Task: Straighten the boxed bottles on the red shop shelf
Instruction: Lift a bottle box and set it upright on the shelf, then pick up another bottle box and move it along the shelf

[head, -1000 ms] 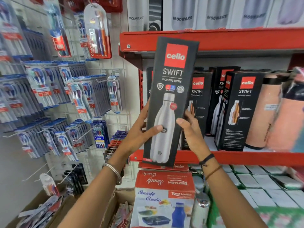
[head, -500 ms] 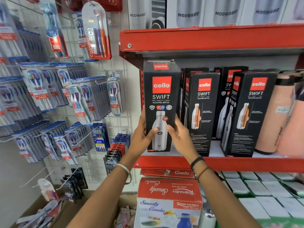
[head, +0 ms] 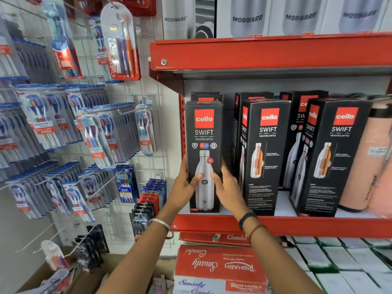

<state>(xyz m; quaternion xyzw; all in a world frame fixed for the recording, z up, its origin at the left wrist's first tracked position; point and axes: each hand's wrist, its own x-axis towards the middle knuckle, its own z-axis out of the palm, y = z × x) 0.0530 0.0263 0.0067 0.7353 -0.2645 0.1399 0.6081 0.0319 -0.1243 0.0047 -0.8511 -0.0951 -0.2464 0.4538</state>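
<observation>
A tall black Cello Swift bottle box point(head: 204, 132) stands upright at the left end of the red shop shelf point(head: 297, 227), its front facing me. My left hand point(head: 184, 184) grips its lower left edge, thumb on the front. My right hand point(head: 228, 186) holds its lower right edge, thumb also on the front. Another black box point(head: 206, 96) stands just behind it. To the right stand two more front boxes point(head: 265, 158) point(head: 333, 158), both turned slightly, with further boxes point(head: 301, 107) behind them.
Peach-coloured flasks point(head: 364, 162) stand at the shelf's right end. White Modware boxes point(head: 248, 18) fill the shelf above. Toothbrush packs point(head: 95, 134) hang on a wire grid to the left. A red Smarty Combo box point(head: 218, 266) and white boxes point(head: 339, 262) sit below.
The box went from being held tilted in front of the shelf to standing upright on it at the left end. Both hands followed it in and stay on its lower edges.
</observation>
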